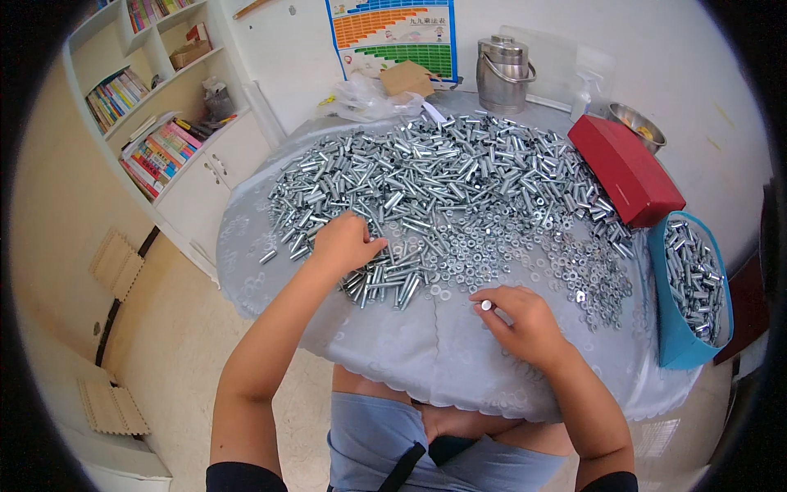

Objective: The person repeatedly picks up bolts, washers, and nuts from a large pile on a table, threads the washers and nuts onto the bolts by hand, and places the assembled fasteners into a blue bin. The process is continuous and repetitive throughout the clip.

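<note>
Pinching a bolt point(487, 305), right grip point(522, 322) nearly closed; left grip point(344, 241) at bolt pile point(443, 168), hold unclear

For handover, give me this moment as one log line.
left hand: at bolt pile, grasp unclear | right hand: pinching round-ended metal piece | washers: scattered beyond right hand | blue bin: metal parts inside

From my remote seat I'd call this a room in a home: I see a white bookcase point(184, 197) with rows of books point(160, 152), a colourful chart point(393, 41) on the wall point(574, 25), a steel flask point(502, 82), and a patterned, scallop-edged cloth point(369, 328) over the tabletop. Only the heaped bolts point(393, 160) suggest a workshop.
</note>
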A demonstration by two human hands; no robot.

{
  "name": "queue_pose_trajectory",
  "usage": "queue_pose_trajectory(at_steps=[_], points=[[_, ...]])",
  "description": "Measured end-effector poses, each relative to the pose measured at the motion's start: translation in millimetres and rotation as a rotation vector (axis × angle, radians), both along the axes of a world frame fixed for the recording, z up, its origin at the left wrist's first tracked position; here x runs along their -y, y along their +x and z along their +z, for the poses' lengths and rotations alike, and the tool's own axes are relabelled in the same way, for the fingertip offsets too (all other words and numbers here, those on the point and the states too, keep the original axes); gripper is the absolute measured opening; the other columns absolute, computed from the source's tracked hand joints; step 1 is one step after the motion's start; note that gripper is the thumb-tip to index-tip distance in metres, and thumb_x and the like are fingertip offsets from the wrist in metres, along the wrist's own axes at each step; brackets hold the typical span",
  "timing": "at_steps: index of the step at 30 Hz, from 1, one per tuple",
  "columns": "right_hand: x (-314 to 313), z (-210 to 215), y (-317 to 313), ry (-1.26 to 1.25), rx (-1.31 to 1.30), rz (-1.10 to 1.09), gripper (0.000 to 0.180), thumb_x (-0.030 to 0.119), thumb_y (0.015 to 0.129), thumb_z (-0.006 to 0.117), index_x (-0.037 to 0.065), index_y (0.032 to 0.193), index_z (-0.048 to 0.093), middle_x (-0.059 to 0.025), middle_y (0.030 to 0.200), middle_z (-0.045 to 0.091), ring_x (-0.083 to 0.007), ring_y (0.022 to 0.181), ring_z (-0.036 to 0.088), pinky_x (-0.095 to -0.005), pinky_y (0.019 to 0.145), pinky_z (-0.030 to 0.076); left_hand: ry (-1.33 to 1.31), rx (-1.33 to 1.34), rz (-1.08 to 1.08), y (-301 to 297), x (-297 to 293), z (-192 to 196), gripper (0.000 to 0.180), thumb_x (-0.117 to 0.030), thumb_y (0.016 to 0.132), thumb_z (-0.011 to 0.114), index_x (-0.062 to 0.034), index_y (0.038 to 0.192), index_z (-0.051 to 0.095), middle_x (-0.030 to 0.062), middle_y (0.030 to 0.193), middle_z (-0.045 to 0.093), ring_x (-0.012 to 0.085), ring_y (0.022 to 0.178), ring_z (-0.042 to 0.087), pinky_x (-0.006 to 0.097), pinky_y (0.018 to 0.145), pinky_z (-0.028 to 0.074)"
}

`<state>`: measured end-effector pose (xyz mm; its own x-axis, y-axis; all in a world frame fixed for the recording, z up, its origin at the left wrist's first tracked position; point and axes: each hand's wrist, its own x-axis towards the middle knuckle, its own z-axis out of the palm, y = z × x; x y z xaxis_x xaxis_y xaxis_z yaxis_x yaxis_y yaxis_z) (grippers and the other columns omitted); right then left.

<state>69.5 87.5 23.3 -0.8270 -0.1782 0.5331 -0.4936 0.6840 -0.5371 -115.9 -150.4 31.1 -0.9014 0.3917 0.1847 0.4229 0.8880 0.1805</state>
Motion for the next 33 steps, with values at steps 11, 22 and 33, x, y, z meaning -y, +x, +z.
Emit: queue_pose_trajectory(at_steps=[11, 22, 33], points=[[-0.4, -4.0, -1.6, 0.012, -0.030, -0.005, 0.012, 0.010, 0.082, 0.059, 0.007, 0.093, 0.061, -0.0084, 0.085, 0.065, -0.0258, 0.074, 0.062, -0.0361, 0.066, 0.046, 0.116, 0.243, -0.026, 3.3, 2.1, 8.7, 0.038, -0.026, 0.073, 0.067, -0.0094, 0.106, 0.058, 0.0059, 0.080, 0.063, 0.0207, 0.074, 0.060, 0.033, 0.066, 0.046], [-2.8, -1.7, -2.8, 0.016, -0.042, -0.025, 0.011, 0.010, 0.081, 0.059, 0.007, 0.092, 0.061, -0.0087, 0.081, 0.064, -0.0252, 0.073, 0.061, -0.0358, 0.065, 0.046, 0.229, 0.118, -0.050, 5.2, 2.4, -10.8, 0.026, -0.021, 0.076, 0.066, -0.0055, 0.097, 0.062, 0.0069, 0.083, 0.064, 0.0213, 0.072, 0.059, 0.033, 0.065, 0.047], [-3.4, -2.1, -3.1, 0.022, -0.015, 0.001, 0.012, 0.008, 0.080, 0.059, 0.007, 0.093, 0.061, -0.0092, 0.079, 0.063, -0.0270, 0.071, 0.061, -0.0367, 0.065, 0.046, 0.301, 0.257, 0.043, -10.3, 6.9, -14.2, 0.038, -0.024, 0.073, 0.069, -0.0032, 0.102, 0.057, 0.0116, 0.090, 0.064, 0.0254, 0.082, 0.062, 0.033, 0.073, 0.047]])
